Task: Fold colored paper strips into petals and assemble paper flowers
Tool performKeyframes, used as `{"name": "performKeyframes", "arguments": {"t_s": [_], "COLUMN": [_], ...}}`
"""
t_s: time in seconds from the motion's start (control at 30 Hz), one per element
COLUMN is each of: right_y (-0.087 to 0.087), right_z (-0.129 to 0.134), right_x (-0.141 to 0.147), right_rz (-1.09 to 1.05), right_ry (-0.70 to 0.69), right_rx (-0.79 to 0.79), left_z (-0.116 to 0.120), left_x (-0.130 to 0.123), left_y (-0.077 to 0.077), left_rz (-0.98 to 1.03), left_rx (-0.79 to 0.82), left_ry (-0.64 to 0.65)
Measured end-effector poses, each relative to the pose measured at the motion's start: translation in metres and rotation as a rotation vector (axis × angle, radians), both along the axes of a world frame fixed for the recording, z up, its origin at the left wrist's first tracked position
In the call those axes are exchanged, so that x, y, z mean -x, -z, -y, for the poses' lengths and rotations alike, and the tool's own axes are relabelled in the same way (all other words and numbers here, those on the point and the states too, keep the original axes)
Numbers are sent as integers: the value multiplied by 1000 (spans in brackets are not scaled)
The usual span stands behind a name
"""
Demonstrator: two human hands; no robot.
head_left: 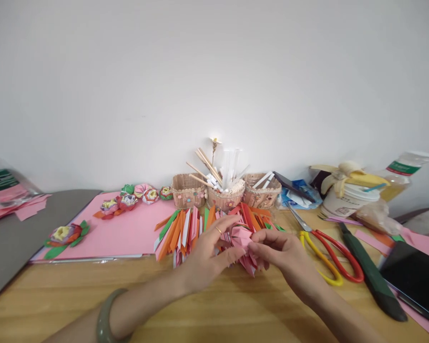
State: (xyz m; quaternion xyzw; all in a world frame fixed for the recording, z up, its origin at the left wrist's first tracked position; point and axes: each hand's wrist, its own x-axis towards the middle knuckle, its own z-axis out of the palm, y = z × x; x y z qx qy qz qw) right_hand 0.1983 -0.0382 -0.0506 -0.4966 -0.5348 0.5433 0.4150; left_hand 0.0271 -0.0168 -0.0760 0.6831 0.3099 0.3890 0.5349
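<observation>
The left hand and the right hand pinch 1 pink paper flower between them, above the wooden table. Behind it stand 3 woven baskets, near the wall.

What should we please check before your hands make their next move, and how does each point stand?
1. Left hand and right hand both on the pink folded paper: ok.
2. Underside of that paper visible: not ok, hidden from view.
3. Space around the left hand free: not ok, folded strips crowd it.
4. Scissors uncovered: ok, on the right.
5. Paper flowers away from the hands: ok, on the left.
6. Green tool safely covered at its tip: cannot tell.
</observation>
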Motion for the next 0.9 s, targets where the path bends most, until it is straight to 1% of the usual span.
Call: {"name": "performKeyframes", "arguments": {"t_s": [0.07, 0.17, 0.3, 0.43, 0.53, 0.73, 0.8, 0.9], "right_y": [1, 4, 6, 5, 6, 12, 11, 8], "right_z": [0, 1, 1, 0, 0, 2, 2, 1], "right_x": [0, 1, 1, -1, -1, 1, 1, -3], "right_rz": [15, 50, 99, 113, 133, 209, 166, -2], "right_ry": [-2, 1, 5, 34, 20, 80, 74, 2], "right_rx": [-8, -48, -78, -81, -85, -196, -182, -96], "left_z": [0, 1, 1, 0, 1, 1, 0, -1], "left_x": [-2, -4, -5, -5, -6, -7, -6, -6], "left_y": [-1, 0, 0, 0, 0, 1, 0, -1], "left_rz": [-13, 22, 48, 73, 71, 59, 68, 88], "left_rx": [65, 111, 119, 153, 155, 135, 136, 153], "left_ry": [-22, -43, -63, -57, -58, -113, -116, -98]}}
